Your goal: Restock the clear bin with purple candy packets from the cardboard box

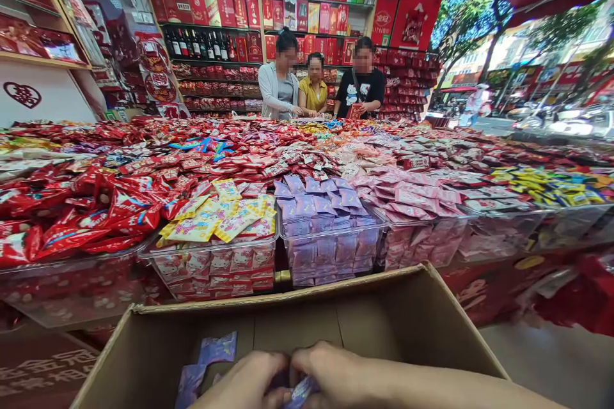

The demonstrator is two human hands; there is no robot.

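Observation:
Both hands are down inside an open cardboard box [384, 326], close together near its middle. My left hand [252, 374] has its fingers curled against a small purple snack packet [301, 391]. From the other side, my right hand [330, 367] closes on the same packet; the lower fingers of both are partly cut off by the frame edge. More purple packets [218, 348] lie in the box to the left of my hands. Straight ahead, a clear bin [330, 236] holds similar purple packets in stacked rows.
Beside that bin stand bins of yellow packets [240, 217], red packets [105, 211] and pink packets [407, 195]. Wrapped sweets spread across the display behind. Three people stand at its far side, before shelves [215, 25] of bottles and red boxes. A street lies to the right.

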